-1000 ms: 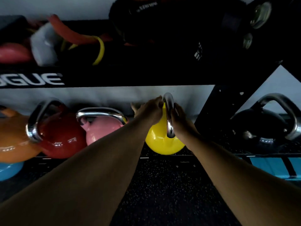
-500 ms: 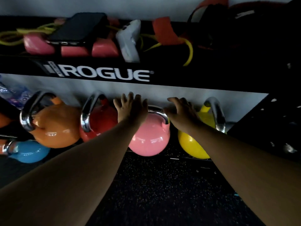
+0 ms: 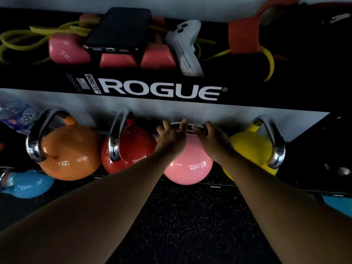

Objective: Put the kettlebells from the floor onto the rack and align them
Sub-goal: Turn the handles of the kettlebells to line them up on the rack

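Both forearms enter from the lower edge and meet at frame centre over the pink kettlebell. The left hand and right hand lie on its chrome handle with fingers loosely spread, not clenched; the handle is almost wholly hidden beneath them, so whether either hand truly grips it cannot be told.

The pink kettlebell sits on the lower shelf of the black rack, between the red kettlebell and the yellow kettlebell. The orange kettlebell stands further left. All have glossy rounded bodies and polished steel loop handles. A blue kettlebell at lower left is cut off by the frame edge and partly covered by the orange one.

On the upper shelf a black smartphone rests across small pink and coral dumbbells, beside a grey handheld device, yellow elastic cords and an orange band. The far right is too dark to make out. The floor is black speckled rubber.
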Tool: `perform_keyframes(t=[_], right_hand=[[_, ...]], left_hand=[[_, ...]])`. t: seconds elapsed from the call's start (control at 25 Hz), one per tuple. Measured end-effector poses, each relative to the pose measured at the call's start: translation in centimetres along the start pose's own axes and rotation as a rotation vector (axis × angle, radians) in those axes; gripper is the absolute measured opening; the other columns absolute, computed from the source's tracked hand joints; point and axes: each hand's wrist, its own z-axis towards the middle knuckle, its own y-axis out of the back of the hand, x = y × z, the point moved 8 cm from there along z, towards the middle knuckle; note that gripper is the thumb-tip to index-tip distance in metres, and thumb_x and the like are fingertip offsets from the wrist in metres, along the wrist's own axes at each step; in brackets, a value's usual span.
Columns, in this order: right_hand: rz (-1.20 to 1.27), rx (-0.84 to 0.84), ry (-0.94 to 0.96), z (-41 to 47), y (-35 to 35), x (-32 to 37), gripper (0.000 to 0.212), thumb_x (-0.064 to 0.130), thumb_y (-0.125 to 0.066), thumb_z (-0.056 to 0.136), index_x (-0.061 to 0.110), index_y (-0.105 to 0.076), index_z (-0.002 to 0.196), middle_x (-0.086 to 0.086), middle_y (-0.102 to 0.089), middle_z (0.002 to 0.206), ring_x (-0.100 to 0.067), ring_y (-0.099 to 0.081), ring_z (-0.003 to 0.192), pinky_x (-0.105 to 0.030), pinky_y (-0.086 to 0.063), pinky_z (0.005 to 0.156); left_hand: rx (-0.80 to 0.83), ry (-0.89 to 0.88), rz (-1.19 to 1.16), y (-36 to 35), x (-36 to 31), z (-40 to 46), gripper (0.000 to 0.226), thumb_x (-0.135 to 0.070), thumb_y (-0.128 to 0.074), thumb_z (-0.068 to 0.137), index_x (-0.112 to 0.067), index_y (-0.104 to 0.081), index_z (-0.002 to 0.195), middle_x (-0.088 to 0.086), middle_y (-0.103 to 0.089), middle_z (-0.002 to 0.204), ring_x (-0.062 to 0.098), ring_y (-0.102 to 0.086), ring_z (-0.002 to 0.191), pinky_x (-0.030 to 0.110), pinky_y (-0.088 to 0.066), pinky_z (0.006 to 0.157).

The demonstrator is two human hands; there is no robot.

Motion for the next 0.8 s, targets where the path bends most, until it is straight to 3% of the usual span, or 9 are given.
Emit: perform_keyframes(t=[0.08, 0.12, 0.2, 0.28, 0.36, 0.44, 0.56, 0.68, 0.8], right_hand=[[0.077, -0.118, -0.103, -1.4, 0.5, -0.7, 0.045, 0.055, -0.043, 0.093, 0.015, -0.057, 0.11, -0.017, -0.063, 0.112, -0.036, -0.057, 0.104, -0.039, -0.047, 0.079], [0.123, -0.148, -0.139, -2.0, 0.6, -1.2, 0.042, 0.054, -0.044, 0.092, 0.018, -0.057, 0.108, -0.015, -0.065, 0.109, -0.036, -0.058, 0.102, -0.042, -0.049, 0.079], [0.296, -0.095, -0.194, -2.6, 0.6, -2.6, 0.034, 0.054, -0.051, 0.09, 0.021, -0.059, 0.096, -0.008, -0.068, 0.091, -0.034, -0.063, 0.09, -0.041, -0.048, 0.069], [0.487, -0.01, -0.219, -2.4, 0.8, -3.1, 0.029, 0.05, -0.057, 0.09, 0.022, -0.062, 0.093, -0.007, -0.069, 0.082, -0.032, -0.068, 0.082, -0.039, -0.047, 0.062], [0.579, -0.02, -0.203, -2.2, 0.4, -2.9, 0.026, 0.046, -0.054, 0.094, 0.023, -0.065, 0.101, -0.006, -0.068, 0.084, -0.03, -0.066, 0.079, -0.035, -0.044, 0.063], [0.652, -0.069, -0.197, -2.6, -0.9, -2.2, 0.032, 0.042, -0.042, 0.1, 0.025, -0.062, 0.118, 0.003, -0.064, 0.105, -0.019, -0.058, 0.093, -0.028, -0.04, 0.075], [0.784, -0.128, -0.251, -3.8, -2.8, -1.8, 0.042, 0.042, -0.032, 0.103, 0.027, -0.05, 0.138, 0.011, -0.055, 0.127, -0.008, -0.051, 0.113, -0.022, -0.042, 0.092], [0.881, -0.148, -0.263, -3.7, -2.6, -2.2, 0.041, 0.038, -0.035, 0.104, 0.027, -0.048, 0.14, 0.016, -0.053, 0.12, 0.005, -0.054, 0.1, 0.0, -0.04, 0.071], [0.957, -0.1, -0.252, -2.9, -3.4, -1.5, 0.042, 0.032, -0.033, 0.105, 0.023, -0.044, 0.144, 0.014, -0.05, 0.13, 0.0, -0.051, 0.11, 0.005, -0.039, 0.063]], left_hand=[[0.118, -0.096, -0.051, -0.4, -1.6, 1.4, 0.082, -0.065, -0.041, 0.09, -0.02, -0.013, 0.152, 0.017, -0.021, 0.157, 0.04, -0.03, 0.14, 0.047, -0.033, 0.11], [0.138, -0.111, -0.091, -0.6, -2.0, 2.0, 0.084, -0.062, -0.047, 0.09, -0.017, -0.014, 0.152, 0.016, -0.028, 0.155, 0.037, -0.033, 0.139, 0.045, -0.035, 0.109], [0.08, -0.076, -0.197, -1.2, -1.8, 1.6, 0.069, -0.06, -0.052, 0.088, -0.014, -0.035, 0.137, 0.014, -0.053, 0.133, 0.033, -0.053, 0.119, 0.032, -0.046, 0.081], [0.036, -0.07, -0.298, -2.4, -1.4, 0.4, 0.045, -0.055, -0.046, 0.093, -0.018, -0.044, 0.118, 0.012, -0.059, 0.117, 0.028, -0.058, 0.104, 0.027, -0.04, 0.067], [0.046, -0.074, -0.37, -3.5, -1.4, 0.6, 0.044, -0.051, -0.039, 0.097, -0.017, -0.043, 0.124, 0.013, -0.056, 0.126, 0.031, -0.055, 0.114, 0.035, -0.044, 0.085], [0.12, -0.028, -0.432, -3.8, -1.9, 2.2, 0.051, -0.051, -0.034, 0.099, -0.018, -0.036, 0.139, 0.013, -0.048, 0.143, 0.032, -0.048, 0.127, 0.048, -0.039, 0.106], [0.263, -0.017, -0.493, -4.4, -2.2, 3.7, 0.055, -0.049, -0.032, 0.101, -0.026, -0.026, 0.15, 0.004, -0.034, 0.156, 0.022, -0.037, 0.139, 0.047, -0.027, 0.115], [0.266, -0.079, -0.521, -5.2, -2.1, 3.5, 0.061, -0.049, -0.031, 0.101, -0.026, -0.013, 0.155, 0.002, -0.018, 0.163, 0.02, -0.023, 0.146, 0.046, -0.019, 0.12], [0.306, -0.082, -0.578, -5.3, -2.4, 3.9, 0.06, -0.05, -0.027, 0.101, -0.023, -0.02, 0.154, 0.006, -0.023, 0.161, 0.021, -0.025, 0.146, 0.047, -0.019, 0.12]])
